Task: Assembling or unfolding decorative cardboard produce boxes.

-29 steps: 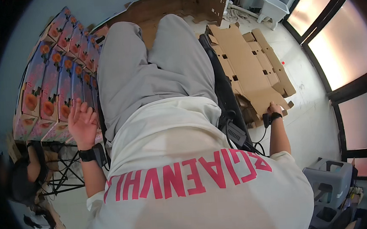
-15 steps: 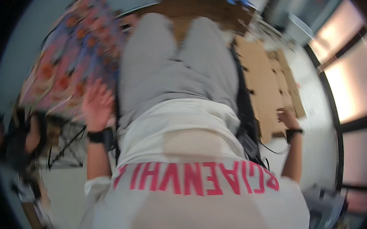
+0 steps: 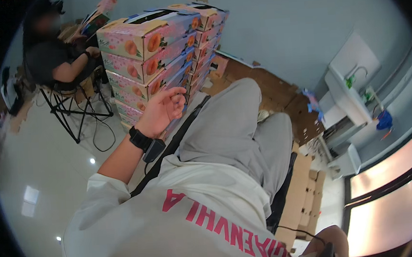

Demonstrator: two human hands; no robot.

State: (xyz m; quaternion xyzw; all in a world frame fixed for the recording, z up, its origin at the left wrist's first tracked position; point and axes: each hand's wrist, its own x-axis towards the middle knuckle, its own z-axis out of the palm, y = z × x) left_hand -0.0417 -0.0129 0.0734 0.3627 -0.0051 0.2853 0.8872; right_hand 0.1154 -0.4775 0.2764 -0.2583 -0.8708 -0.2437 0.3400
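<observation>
My left hand (image 3: pixel 163 111) is raised in front of the stacked cardboard boxes (image 3: pixel 151 68), palm partly turned up. Its fingers are loosely curled and apart, with nothing in them. A black band with a small grey device (image 3: pixel 153 150) circles that wrist. The boxes carry pink, blue and peach-fruit prints and stand in two columns; whether the hand touches them I cannot tell, though it looks apart. At the lower right edge, bare skin of my right arm (image 3: pixel 335 238) shows beside a black band. The fingers on that side are hidden.
Beyond the boxes at the left, another person (image 3: pixel 50 58) in dark clothes sits on a folding stool (image 3: pixel 65 97). A cable (image 3: pixel 103 144) loops on the floor. Flattened cardboard (image 3: pixel 294 191) lies right of my legs. A white sink (image 3: pixel 345 97) hangs on the far right wall.
The view has swung left, bringing the box stack and the seated person into clear sight. My left hand now lies before the boxes, and my right arm has dropped to the lower right edge.
</observation>
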